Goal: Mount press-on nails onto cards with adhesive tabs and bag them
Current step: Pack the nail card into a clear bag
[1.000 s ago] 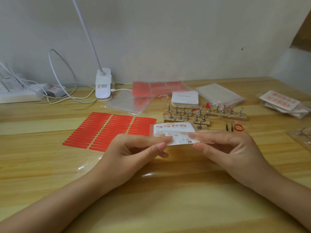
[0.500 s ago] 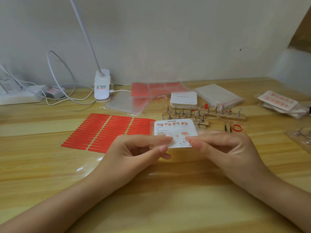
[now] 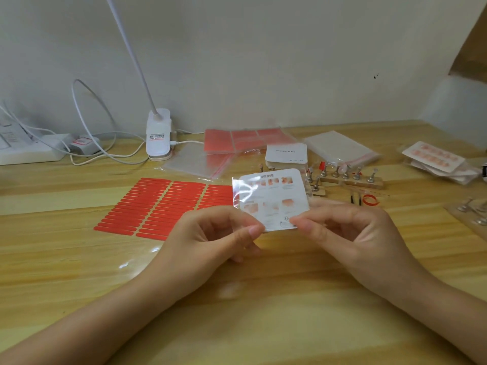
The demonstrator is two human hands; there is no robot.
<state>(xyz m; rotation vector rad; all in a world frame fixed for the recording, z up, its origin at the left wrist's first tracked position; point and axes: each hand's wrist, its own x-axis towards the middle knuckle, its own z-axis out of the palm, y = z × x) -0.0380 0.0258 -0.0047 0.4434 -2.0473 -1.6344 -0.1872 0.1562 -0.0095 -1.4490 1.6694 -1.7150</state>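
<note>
A white printed card inside a clear plastic bag (image 3: 272, 198) stands tilted up above the wooden table, its instruction side facing me. My left hand (image 3: 210, 235) pinches the bag's lower left edge between thumb and fingers. My right hand (image 3: 350, 233) pinches its lower right corner. A red sheet of adhesive tabs (image 3: 160, 206) lies flat to the left. Behind the card, wooden strips with metal nail holders (image 3: 345, 177) stand in rows, partly hidden by it. A stack of white cards (image 3: 286, 154) sits further back.
Clear zip bags (image 3: 340, 146) and red sheets (image 3: 245, 139) lie at the back. Bagged finished cards (image 3: 434, 158) are stacked at the far right. A white lamp base (image 3: 159, 137), cables and a power strip (image 3: 31, 151) stand at the back left. More holders (image 3: 471, 209) lie at the right edge.
Both hands have lifted and tilted the bagged card from nearly flat to upright, so its printed face now shows fully. The grips stay on its lower edge.
</note>
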